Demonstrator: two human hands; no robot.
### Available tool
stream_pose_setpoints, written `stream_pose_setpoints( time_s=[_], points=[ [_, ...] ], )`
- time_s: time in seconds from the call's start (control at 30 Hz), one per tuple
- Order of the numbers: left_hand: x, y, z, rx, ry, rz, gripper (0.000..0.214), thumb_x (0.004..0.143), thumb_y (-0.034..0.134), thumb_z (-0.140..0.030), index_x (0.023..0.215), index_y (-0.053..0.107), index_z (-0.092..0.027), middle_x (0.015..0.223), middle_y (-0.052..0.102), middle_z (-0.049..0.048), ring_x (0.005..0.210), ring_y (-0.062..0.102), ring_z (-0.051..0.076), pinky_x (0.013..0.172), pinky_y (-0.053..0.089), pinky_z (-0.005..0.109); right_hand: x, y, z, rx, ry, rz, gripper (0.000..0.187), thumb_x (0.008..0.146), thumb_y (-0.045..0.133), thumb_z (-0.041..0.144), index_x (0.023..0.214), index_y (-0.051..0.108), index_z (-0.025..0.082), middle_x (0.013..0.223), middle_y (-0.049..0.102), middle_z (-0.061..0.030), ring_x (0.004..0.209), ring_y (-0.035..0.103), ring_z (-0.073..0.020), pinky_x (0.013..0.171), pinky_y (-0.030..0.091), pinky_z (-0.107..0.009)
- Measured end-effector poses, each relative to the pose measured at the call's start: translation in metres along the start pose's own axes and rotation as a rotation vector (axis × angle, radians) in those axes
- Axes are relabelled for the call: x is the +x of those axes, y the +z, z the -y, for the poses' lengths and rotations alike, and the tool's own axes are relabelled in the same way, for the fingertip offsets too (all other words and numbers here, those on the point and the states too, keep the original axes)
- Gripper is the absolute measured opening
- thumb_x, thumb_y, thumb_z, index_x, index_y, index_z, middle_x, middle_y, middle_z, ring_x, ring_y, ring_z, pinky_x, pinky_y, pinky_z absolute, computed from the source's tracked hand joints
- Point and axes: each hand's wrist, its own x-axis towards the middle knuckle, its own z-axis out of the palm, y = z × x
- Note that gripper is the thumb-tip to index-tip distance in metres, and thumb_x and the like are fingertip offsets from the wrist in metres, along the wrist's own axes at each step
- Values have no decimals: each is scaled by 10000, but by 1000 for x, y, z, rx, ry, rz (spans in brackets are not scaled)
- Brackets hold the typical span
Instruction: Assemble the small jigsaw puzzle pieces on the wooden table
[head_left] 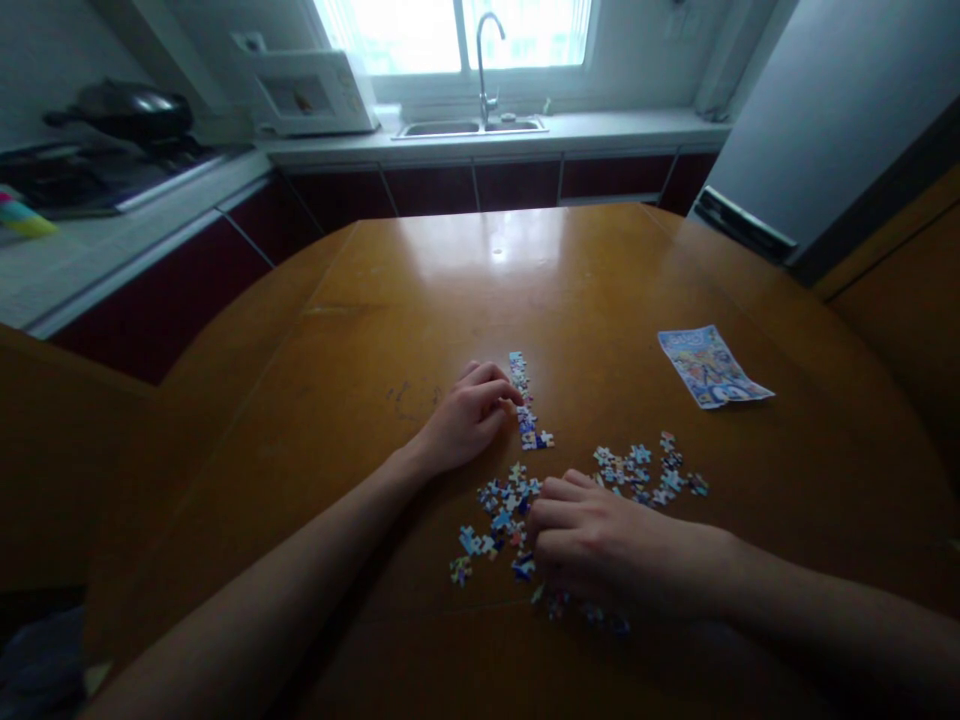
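A narrow strip of joined jigsaw pieces (528,438) lies on the table, with one piece jutting right at its near end. My left hand (474,408) rests at the strip's left side, its fingers bent and closed, fingertips against the edge pieces. Loose jigsaw pieces (502,520) are scattered nearer to me. Over them is my right hand (600,540), back upward, with its fingers curled down and closed. Its fingertips are hidden, so anything pinched in them does not show. More loose pieces (637,470) spread beyond and to the right of that hand.
A creased, colourful printed sheet (709,368) lies on the right of the wooden table (360,330). Behind are a counter with a sink (442,129) and a tap. A pan (135,110) sits on the stove at left, and a refrigerator (825,120) stands at right.
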Motion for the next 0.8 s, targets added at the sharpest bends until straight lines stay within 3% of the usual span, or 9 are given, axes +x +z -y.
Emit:
stream_pose_setpoints(
  time_s=[0.1,0.27,0.43,0.6,0.8],
  points=[
    [0,0,0,-8,-3,-1,308,803,475,-20,896,702,-206,923,610,45,950,515,208,888,450,390,-2,-6,-2,236,66,-100,63,895,599,138,864,617,189,870,653,-24,845,565,-156,786,465,-305],
    [1,-1,-1,-6,-4,-7,314,798,482,-17,905,708,-206,913,604,43,940,511,204,880,448,378,-3,-14,-13,503,428,-476,233,902,596,201,1123,671,203,868,681,-24,764,603,-151,674,489,-292],
    [0,-1,-2,-10,-12,-5,292,804,484,-32,887,702,-208,917,610,49,938,515,208,869,455,384,-3,-17,-32,677,629,-691,150,831,694,295,939,730,197,833,734,-50,739,655,-180,641,507,-319],
    [0,0,-1,-8,-17,4,290,820,482,-49,902,704,-218,926,610,52,942,518,210,864,457,387,-2,-19,-40,820,720,-772,163,759,750,320,811,667,191,768,739,-60,715,682,-193,667,536,-339],
    [0,-1,0,-17,2,5,308,810,482,-25,907,704,-216,926,605,47,950,515,208,875,446,383,-3,-19,-44,705,728,-824,164,747,755,324,773,671,186,754,694,-40,677,615,-160,614,488,-307]
  ],
)
